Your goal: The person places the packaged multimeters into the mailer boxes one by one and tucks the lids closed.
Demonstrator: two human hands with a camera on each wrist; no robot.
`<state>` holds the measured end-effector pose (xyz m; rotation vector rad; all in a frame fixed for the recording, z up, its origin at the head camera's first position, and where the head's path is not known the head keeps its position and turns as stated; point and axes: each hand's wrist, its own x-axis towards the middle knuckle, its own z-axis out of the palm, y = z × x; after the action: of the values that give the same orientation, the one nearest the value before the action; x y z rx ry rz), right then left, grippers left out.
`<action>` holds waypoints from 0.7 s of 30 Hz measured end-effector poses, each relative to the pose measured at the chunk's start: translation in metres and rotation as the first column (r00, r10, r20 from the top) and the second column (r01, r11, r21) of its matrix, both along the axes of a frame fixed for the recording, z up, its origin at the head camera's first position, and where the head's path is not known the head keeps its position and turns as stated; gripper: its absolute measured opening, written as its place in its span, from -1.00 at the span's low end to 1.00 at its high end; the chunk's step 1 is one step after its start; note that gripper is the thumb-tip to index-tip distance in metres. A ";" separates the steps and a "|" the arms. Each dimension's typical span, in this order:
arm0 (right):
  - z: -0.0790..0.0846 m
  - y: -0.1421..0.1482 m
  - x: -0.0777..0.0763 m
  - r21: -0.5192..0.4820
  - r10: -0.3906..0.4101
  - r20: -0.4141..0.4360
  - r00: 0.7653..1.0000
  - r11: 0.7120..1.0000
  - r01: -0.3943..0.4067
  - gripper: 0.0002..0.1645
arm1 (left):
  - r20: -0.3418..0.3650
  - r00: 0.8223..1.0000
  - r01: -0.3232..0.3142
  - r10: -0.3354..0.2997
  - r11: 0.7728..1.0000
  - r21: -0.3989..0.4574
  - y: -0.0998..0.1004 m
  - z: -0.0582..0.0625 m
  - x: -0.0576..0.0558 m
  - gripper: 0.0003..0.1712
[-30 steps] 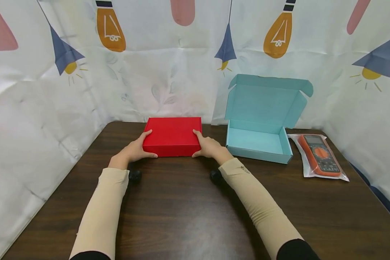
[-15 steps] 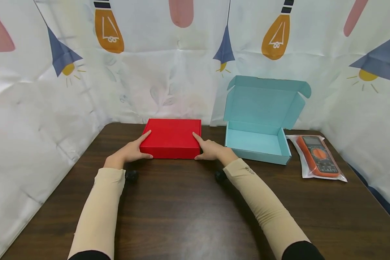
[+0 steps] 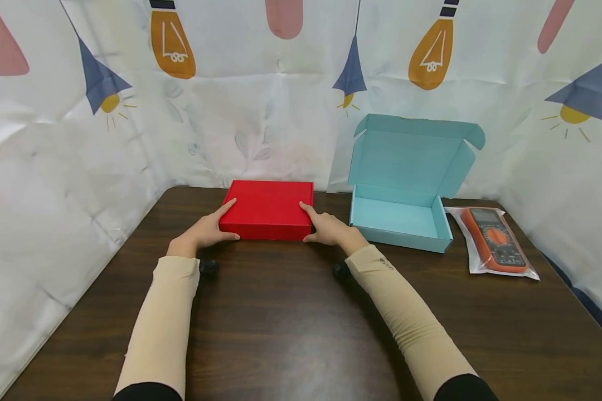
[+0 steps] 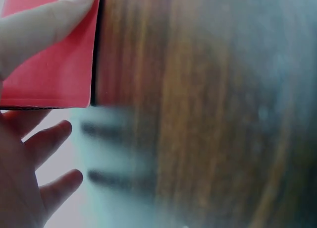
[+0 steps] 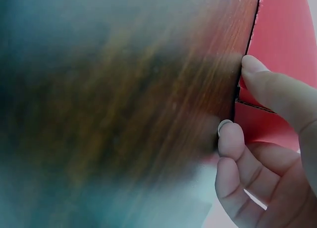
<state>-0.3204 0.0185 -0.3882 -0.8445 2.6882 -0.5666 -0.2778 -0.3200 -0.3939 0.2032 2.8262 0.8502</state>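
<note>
A closed red cardboard box lies flat near the back edge of the table. My left hand grips its left end, with the thumb on the front face and the index finger at the top edge. In the left wrist view the thumb lies across the red box, and the other fingers spread beside it. At the right end my right hand holds the front corner. The right wrist view shows the thumb against the box edge and other fingers curled by the side.
Right of the red box stands a light blue box with its lid raised. An orange multimeter in a clear plastic bag lies farther right. The brown table ends at a printed cloth behind and on both sides.
My right hand has shifted slightly right, and my left thumb has moved slightly left along the front face. The red box stays in about the same place; the head view wobbles a little.
</note>
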 end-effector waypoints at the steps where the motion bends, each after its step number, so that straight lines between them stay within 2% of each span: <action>1: 0.000 0.000 0.000 0.001 -0.001 -0.004 1.000 1.000 0.001 0.23 | -0.003 1.000 -0.005 0.005 1.000 0.003 0.000 0.000 0.000 0.20; 11: -0.001 -0.001 0.001 0.000 -0.007 -0.062 0.998 1.000 0.007 0.17 | -0.039 0.999 -0.018 0.019 0.999 0.030 0.000 -0.001 -0.002 0.16; 21: 0.002 0.000 0.002 0.016 -0.001 -0.063 0.998 1.000 0.002 0.15 | -0.036 0.999 -0.014 0.016 0.999 0.052 0.001 -0.003 -0.002 0.15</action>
<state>-0.3186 0.0187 -0.3866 -0.8702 2.7469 -0.5257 -0.2799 -0.3186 -0.3964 0.2078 2.8449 0.9336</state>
